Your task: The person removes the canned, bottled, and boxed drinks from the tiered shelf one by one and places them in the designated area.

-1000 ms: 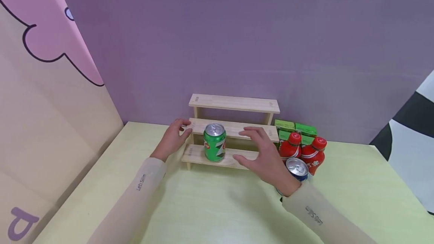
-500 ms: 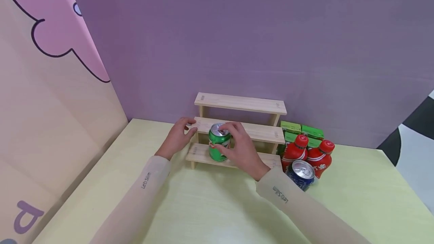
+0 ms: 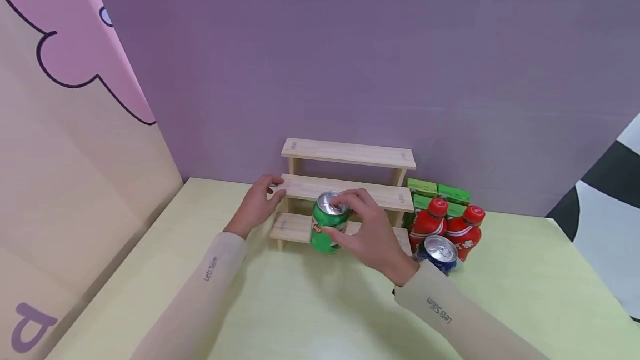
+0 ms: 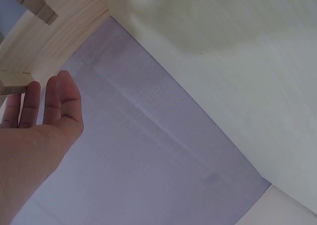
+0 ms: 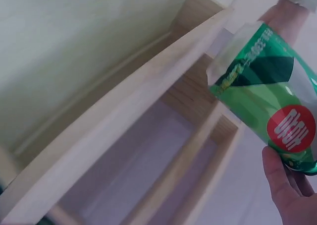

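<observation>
My right hand (image 3: 372,232) pinches a green 7UP can (image 3: 324,238) near its top, thumb on the near side and fingers at the silver lid. The can overlaps the lowest tier of a three-step wooden shelf (image 3: 350,150) in the head view; in the right wrist view the can (image 5: 267,81) is tilted and apart from the boards. At the left end of the middle tier, my left hand (image 3: 254,204) holds the board's edge with curved fingers and thumb. In the left wrist view, fingertips of that hand (image 4: 37,140) meet the board's end (image 4: 15,81).
Right of the shelf stand two red bottles (image 3: 427,224) with red caps, a dark blue can (image 3: 439,251) and several green boxes (image 3: 454,193). The right sleeve is close in front of the blue can. A purple wall (image 3: 350,60) rises behind the pale table (image 3: 280,315).
My right hand has reached to the green can, taken hold of its top and drawn it off the lowest tier toward me. The left hand has stayed at the shelf's edge.
</observation>
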`<state>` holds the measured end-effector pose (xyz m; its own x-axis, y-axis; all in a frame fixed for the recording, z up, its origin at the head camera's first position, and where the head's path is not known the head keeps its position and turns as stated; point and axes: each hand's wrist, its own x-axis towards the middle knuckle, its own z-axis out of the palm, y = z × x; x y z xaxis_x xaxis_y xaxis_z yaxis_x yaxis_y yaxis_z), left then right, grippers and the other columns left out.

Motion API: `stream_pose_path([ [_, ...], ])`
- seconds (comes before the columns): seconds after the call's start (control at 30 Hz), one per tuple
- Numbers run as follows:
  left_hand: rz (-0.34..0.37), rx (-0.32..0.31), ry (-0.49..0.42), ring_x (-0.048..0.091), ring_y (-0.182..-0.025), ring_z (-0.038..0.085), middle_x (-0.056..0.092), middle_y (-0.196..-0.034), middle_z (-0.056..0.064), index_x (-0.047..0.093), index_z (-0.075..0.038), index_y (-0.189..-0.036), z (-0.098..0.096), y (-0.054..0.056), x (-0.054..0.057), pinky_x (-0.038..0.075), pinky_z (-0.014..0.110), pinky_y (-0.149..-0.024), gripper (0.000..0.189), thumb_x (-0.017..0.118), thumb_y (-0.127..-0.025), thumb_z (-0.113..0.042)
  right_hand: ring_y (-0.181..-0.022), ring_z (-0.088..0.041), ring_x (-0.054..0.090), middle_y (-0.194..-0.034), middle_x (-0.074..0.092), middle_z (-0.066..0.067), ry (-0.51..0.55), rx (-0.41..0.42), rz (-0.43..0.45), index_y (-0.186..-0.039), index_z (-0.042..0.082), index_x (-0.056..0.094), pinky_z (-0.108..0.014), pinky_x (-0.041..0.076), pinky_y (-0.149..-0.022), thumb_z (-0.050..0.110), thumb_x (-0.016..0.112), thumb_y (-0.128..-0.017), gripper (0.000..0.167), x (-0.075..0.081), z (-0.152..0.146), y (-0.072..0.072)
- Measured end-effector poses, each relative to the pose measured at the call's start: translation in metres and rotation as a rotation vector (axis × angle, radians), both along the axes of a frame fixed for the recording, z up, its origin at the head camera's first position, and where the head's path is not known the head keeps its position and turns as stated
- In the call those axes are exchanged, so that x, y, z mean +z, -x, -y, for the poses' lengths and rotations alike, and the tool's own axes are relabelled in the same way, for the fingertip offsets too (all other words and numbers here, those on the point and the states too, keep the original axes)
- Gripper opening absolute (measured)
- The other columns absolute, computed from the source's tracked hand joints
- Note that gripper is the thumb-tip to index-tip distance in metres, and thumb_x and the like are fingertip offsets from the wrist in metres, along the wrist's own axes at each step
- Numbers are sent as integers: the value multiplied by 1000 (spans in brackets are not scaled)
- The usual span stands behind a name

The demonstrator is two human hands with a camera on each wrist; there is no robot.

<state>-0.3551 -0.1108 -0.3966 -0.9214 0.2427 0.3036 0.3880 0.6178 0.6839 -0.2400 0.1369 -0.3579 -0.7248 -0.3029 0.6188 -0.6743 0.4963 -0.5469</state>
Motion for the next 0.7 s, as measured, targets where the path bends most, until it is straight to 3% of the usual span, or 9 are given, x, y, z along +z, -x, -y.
stream_pose_path([
  [0.13,2,-1,0,52,-106,33,52,-122,13,54,-3,-124,0,2,-2,45,43,-87,33,57,-96,-19,-102,-13,55,-114,52,3,-29,-35,-25,-111,14,62,-30,54,-76,19,83,-73,44,4,-19,-25],
  [0.37,33,-6,-24,50,-107,35,50,-123,13,53,-3,-124,0,-2,-3,45,43,-87,32,57,-96,-19,-102,-14,51,-114,50,4,-153,-185,-44,-106,19,59,-35,56,-68,15,88,-64,51,-4,-68,-75],
  [0.53,46,-17,-18,50,-109,34,49,-125,13,53,-3,-125,-1,-4,-2,45,43,-89,33,56,-97,-20,-99,-16,50,-113,47,7,-287,-311,83,-102,23,56,-30,56,-65,25,90,-62,52,-12,-113,-114],
  [0.7,37,-12,-19,49,-109,36,49,-126,14,52,-1,-126,0,-3,2,45,44,-88,34,56,-97,-19,-95,-23,54,-115,46,2,-376,-426,236,-101,19,56,-29,56,-64,37,86,-67,49,-25,-155,-128],
])
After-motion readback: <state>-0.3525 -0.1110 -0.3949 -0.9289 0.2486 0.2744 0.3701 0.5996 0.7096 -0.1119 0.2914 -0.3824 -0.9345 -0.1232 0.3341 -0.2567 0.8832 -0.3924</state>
